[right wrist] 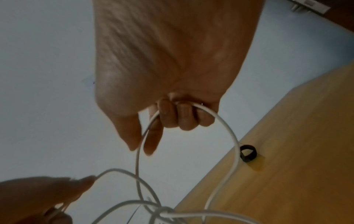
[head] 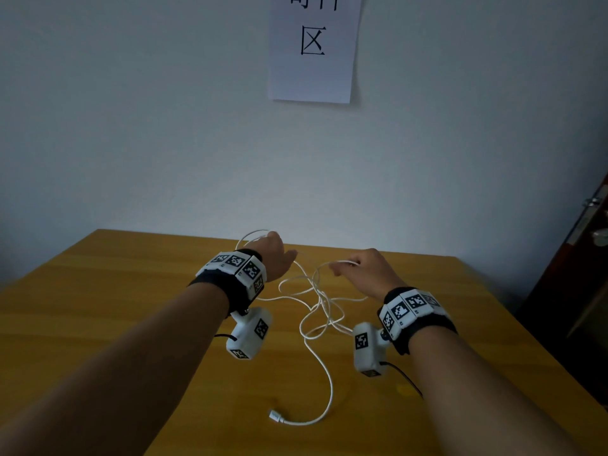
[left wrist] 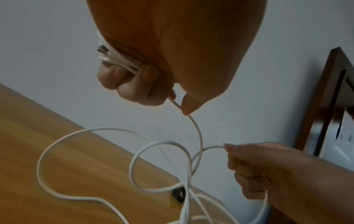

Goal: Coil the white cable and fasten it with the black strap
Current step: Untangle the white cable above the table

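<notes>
The white cable (head: 320, 311) hangs in loose loops between both raised hands above the wooden table (head: 115, 307). My left hand (head: 279, 255) grips several gathered turns of the cable (left wrist: 118, 60) with one plug end in its curled fingers. My right hand (head: 362, 268) holds a strand of the cable (right wrist: 191, 106) in its curled fingers, to the right of the left hand. The other plug (head: 275, 417) lies on the table near me. The black strap (right wrist: 248, 153), curled into a small ring, sits on the table; it also shows as the black strap (left wrist: 178, 195) behind the loops.
A white wall with a paper sign (head: 312, 47) stands behind the table's far edge. A dark wooden door (head: 589, 251) is at the right. A black wire (head: 404, 376) trails from the right wrist camera.
</notes>
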The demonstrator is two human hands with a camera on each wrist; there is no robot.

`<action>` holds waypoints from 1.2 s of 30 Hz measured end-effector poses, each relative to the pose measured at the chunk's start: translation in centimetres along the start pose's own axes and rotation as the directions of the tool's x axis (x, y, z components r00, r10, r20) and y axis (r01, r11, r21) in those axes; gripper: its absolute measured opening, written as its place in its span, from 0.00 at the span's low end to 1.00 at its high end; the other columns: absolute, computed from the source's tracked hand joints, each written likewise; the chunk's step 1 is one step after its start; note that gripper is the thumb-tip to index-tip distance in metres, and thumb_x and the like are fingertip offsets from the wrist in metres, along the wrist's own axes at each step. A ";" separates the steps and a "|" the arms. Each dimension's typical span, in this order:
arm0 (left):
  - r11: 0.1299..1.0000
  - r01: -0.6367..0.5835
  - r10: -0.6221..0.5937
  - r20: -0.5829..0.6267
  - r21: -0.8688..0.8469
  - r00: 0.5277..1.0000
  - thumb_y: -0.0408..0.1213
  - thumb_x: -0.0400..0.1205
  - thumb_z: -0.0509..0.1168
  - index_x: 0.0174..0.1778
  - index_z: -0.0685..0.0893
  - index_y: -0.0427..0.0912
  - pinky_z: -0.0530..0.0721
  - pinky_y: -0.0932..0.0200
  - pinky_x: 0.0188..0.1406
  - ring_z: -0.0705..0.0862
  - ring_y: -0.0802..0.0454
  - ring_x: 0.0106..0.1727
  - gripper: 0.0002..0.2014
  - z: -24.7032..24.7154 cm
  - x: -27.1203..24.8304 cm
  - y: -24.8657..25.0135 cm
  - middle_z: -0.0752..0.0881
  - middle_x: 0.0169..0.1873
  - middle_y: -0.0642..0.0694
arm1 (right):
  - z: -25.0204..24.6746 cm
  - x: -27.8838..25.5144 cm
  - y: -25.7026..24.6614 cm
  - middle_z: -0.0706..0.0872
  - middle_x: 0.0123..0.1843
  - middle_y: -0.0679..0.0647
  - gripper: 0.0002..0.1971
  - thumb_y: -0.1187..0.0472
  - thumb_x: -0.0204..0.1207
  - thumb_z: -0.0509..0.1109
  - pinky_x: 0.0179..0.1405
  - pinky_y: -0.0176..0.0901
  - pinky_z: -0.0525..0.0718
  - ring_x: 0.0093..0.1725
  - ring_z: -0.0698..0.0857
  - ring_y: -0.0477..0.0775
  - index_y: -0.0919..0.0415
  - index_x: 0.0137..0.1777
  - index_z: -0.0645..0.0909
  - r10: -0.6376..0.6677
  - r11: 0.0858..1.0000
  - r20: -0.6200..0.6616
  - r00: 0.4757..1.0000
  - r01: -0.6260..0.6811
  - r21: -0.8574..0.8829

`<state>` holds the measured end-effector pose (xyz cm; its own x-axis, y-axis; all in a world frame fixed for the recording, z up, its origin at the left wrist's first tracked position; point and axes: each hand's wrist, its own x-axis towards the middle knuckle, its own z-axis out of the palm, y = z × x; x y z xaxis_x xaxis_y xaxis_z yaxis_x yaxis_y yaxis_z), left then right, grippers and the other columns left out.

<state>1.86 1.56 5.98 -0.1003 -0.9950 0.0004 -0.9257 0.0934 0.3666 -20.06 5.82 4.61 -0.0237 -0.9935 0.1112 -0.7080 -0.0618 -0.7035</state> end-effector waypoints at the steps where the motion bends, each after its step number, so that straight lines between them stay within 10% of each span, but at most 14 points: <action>1: 1.000 0.013 -0.013 0.004 0.002 1.000 0.58 0.86 0.53 0.68 0.71 0.32 0.86 0.44 0.51 0.87 0.37 0.55 0.30 -0.1 0.0 0.0 0.86 0.57 0.36 | -0.1 0.0 0.1 0.73 0.26 0.50 0.16 0.48 0.81 0.72 0.30 0.40 0.71 0.25 0.70 0.50 0.59 0.42 0.91 0.022 0.999 0.009 1.000 -0.022 0.044; 9: 0.994 0.000 0.004 -0.034 0.107 0.999 0.45 0.91 0.47 0.40 0.75 0.36 0.77 0.53 0.41 0.80 0.42 0.42 0.21 -0.4 0.0 -0.3 0.82 0.43 0.39 | -0.1 0.8 1.3 0.94 0.45 0.65 0.17 0.57 0.85 0.64 0.34 0.42 0.78 0.33 0.82 0.56 0.59 0.39 0.89 0.161 0.987 -0.107 0.981 -0.162 -0.001; 14: 0.996 0.077 -0.071 -0.116 0.053 0.991 0.44 0.90 0.48 0.32 0.74 0.39 0.80 0.53 0.39 0.84 0.41 0.41 0.23 -0.7 -0.1 -0.2 0.81 0.34 0.42 | -0.1 1.5 1.2 0.90 0.37 0.62 0.17 0.57 0.83 0.64 0.26 0.40 0.76 0.27 0.82 0.58 0.71 0.43 0.87 0.307 0.947 -0.284 0.908 -0.320 0.001; 21: 0.988 0.140 -0.130 -0.151 0.057 0.980 0.32 0.88 0.50 0.54 0.83 0.32 0.79 0.52 0.41 0.81 0.41 0.44 0.16 -2.2 -0.3 0.1 0.83 0.49 0.37 | -1.0 1.8 1.5 0.87 0.40 0.62 0.17 0.56 0.85 0.66 0.38 0.51 0.89 0.38 0.89 0.65 0.71 0.43 0.82 0.419 0.894 -0.434 0.797 -0.447 0.041; 29: 0.956 0.255 -0.232 -0.163 0.142 0.959 0.29 0.87 0.50 0.57 0.83 0.31 0.77 0.55 0.37 0.78 0.46 0.36 0.16 -3.3 -0.5 -2.4 0.77 0.35 0.43 | -2.6 1.1 3.4 0.90 0.54 0.68 0.18 0.55 0.88 0.62 0.43 0.52 0.84 0.50 0.89 0.69 0.72 0.51 0.84 0.493 0.840 -0.474 0.729 -0.540 0.043; 36: 0.984 0.155 -0.164 -0.119 -0.084 0.979 0.31 0.90 0.48 0.55 0.83 0.26 0.83 0.46 0.47 0.86 0.35 0.52 0.18 -2.6 -0.4 -1.1 0.86 0.52 0.30 | -1.8 1.4 2.4 0.90 0.53 0.67 0.16 0.57 0.88 0.62 0.41 0.49 0.80 0.45 0.87 0.66 0.70 0.51 0.83 0.456 0.867 -0.416 0.787 -0.499 0.006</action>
<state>3.91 1.77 8.03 0.0973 -0.9939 0.0513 -0.8959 -0.0650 0.4395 -23.07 4.46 4.31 -0.6348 -0.7704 0.0588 -0.5974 0.4412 -0.6697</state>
